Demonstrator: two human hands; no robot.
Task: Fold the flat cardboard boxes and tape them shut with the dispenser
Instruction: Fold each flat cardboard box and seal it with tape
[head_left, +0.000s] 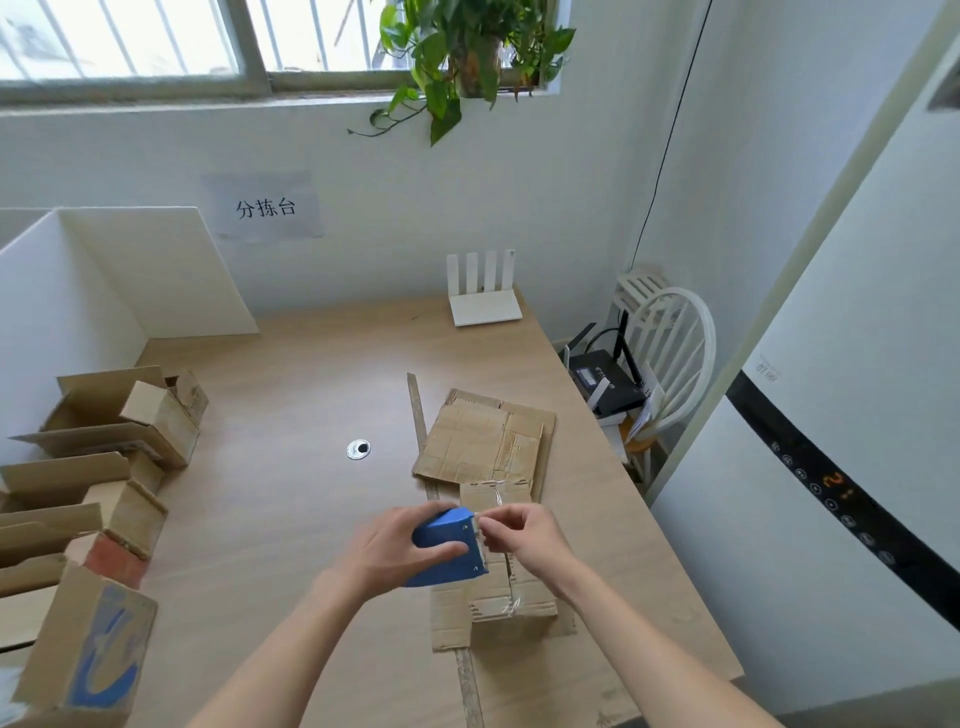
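My left hand (400, 545) grips a blue tape dispenser (451, 545) above the wooden table. At the dispenser's front edge my right hand (524, 535) pinches the clear tape end (480, 522). Right below both hands stands a folded cardboard box (511, 597) with clear tape along its top seam and flaps spread at its base. A stack of flat cardboard boxes (488, 441) lies farther back on the table.
Several folded boxes (104, 467) crowd the table's left side by a white divider (62, 291). A white router (484, 296) stands at the back. A cable hole (358, 449) sits mid-table. A white chair (670, 353) and an appliance (857, 415) stand to the right.
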